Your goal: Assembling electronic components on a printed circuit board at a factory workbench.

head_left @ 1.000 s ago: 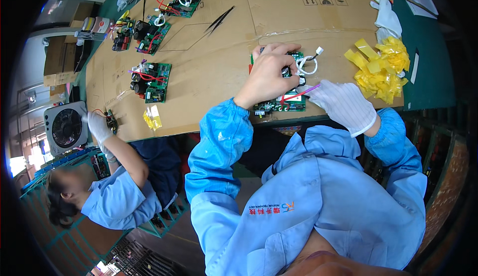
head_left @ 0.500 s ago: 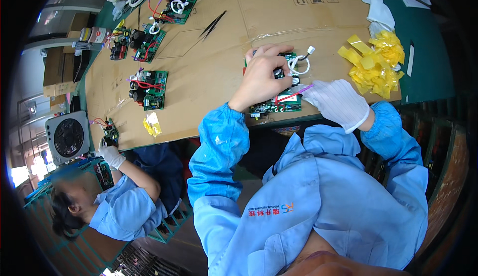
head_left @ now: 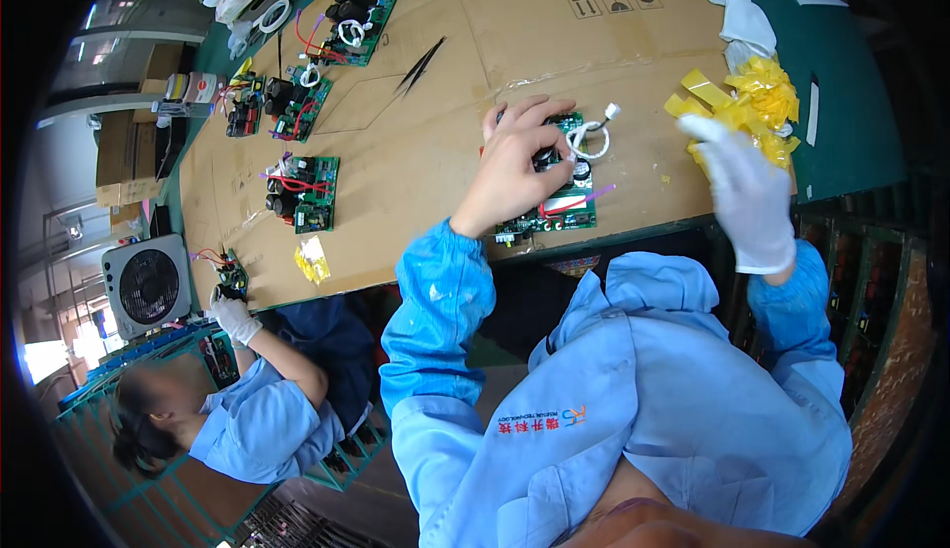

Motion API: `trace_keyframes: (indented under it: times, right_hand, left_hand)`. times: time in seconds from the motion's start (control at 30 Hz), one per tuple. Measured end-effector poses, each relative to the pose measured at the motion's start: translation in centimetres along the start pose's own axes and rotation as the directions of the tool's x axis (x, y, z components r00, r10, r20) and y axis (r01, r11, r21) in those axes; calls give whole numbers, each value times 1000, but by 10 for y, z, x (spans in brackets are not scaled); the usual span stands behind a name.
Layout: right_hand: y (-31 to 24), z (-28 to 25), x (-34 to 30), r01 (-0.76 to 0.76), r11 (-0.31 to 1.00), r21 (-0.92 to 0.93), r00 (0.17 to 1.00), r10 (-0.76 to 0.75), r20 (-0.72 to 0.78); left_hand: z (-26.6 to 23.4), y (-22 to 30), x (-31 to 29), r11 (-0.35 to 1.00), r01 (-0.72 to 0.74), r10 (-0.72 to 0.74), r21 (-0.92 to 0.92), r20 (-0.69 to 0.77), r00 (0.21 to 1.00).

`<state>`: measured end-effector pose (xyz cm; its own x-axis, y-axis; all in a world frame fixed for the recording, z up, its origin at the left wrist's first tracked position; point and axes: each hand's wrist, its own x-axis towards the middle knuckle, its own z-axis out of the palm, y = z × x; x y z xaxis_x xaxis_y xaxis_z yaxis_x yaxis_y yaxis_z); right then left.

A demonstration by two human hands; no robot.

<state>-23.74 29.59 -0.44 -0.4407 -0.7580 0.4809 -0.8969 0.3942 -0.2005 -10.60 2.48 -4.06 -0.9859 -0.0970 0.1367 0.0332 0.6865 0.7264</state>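
My bare left hand point(head_left: 520, 162) is closed over a green circuit board point(head_left: 579, 214) near the table's front edge, its fingers curled around the parts on top and hiding many of them. From the board's far right side a white looped cable point(head_left: 591, 140) with a white plug sticks out. A red wire with a purple end point(head_left: 601, 193) lies across the board's near right part. My right hand point(head_left: 742, 187), in a white glove, is in the air just in front of a heap of yellow film pieces point(head_left: 762, 98). Its slightly blurred fingers stretch out, and I see nothing in them.
Several similar boards point(head_left: 317, 192) sit at the left of the cardboard-covered table point(head_left: 475, 14). Black tweezers point(head_left: 421, 65) lie mid-table. A white glove point(head_left: 744, 19) lies beyond the yellow heap. At the left, a co-worker point(head_left: 267, 390) handles another board beside a fan point(head_left: 148, 281).
My right hand has left the purple wire end at the board and moved right to the yellow film heap. My left hand stays on the board. The view has shifted slightly.
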Motion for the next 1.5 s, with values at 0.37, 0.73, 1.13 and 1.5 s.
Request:
trace_keyframes:
  times: [0.37, 0.73, 1.13, 1.5]
  right_hand:
    - [4, 4, -8, -417, 827, 378, 901, 429, 57]
    - [-7, 79, 21, -77, 906, 416, 908, -108, 404]
    - [-11, 84, 9, -4, 960, 279, 928, -100, 359]
    - [6, 91, 23, 355, 928, 113, 891, -373, 259]
  left_hand:
    - [-4, 52, -40, 966, -186, 139, 180, 244, 960]
    - [-9, -4, 30, 943, 15, -40, 334, 66, 997]
    - [13, -20, 31, 971, 85, -54, 225, -140, 989]
    - [13, -14, 32, 961, 79, -39, 266, -154, 987]
